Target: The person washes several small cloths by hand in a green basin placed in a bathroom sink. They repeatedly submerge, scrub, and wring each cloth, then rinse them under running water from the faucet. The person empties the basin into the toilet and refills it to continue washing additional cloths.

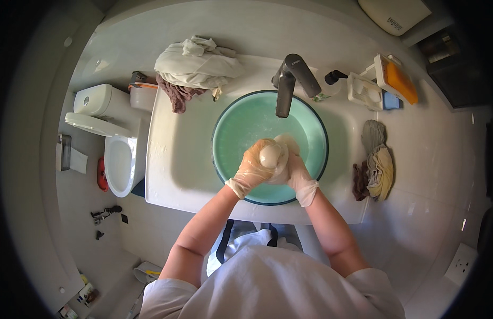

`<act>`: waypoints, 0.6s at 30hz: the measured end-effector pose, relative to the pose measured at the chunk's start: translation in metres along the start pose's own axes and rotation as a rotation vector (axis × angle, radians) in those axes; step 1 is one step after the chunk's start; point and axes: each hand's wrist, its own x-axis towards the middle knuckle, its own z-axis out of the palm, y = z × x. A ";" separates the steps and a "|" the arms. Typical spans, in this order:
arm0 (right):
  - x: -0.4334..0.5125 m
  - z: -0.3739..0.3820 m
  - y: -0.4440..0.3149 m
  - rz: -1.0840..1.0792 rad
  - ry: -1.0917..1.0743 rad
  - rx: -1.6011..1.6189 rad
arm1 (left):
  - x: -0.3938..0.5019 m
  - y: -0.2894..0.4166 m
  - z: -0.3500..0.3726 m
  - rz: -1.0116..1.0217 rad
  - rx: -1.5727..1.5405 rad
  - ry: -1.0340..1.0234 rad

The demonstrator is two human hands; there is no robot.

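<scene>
Both my hands wear thin, translucent gloves and meet over a green plastic basin (316, 139) that stands in the white sink (186, 159). Between them is a wet white bundle (271, 155), probably cloth, with a smooth, shiny, rounded bulge on top. My left hand (252, 163) wraps it from the left, fingers curled around its far side. My right hand (296, 165) presses against it from the right, its fingers partly hidden behind the bundle. Cloudy water (250, 127) lies in the basin below.
A dark grey faucet (285, 93) reaches over the basin's far rim. Piled whitish cloth (194, 65) rests on the sink's back left corner, and more cloths (378, 171) hang over the right edge. A pump bottle (328, 85) and soap holder (364, 91) stand back right. A toilet (120, 159) is at left.
</scene>
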 end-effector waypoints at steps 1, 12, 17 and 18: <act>-0.005 0.004 -0.003 -0.008 -0.018 0.002 | -0.001 -0.002 0.002 -0.008 -0.007 0.022; -0.041 -0.012 -0.020 0.037 -0.369 0.277 | -0.018 0.024 0.038 0.406 0.195 0.195; -0.070 0.013 -0.066 -0.299 -0.598 -0.733 | -0.018 0.047 0.044 0.835 0.347 0.080; -0.073 0.015 -0.076 -0.093 -0.583 -0.534 | -0.014 0.053 0.043 0.949 0.337 0.065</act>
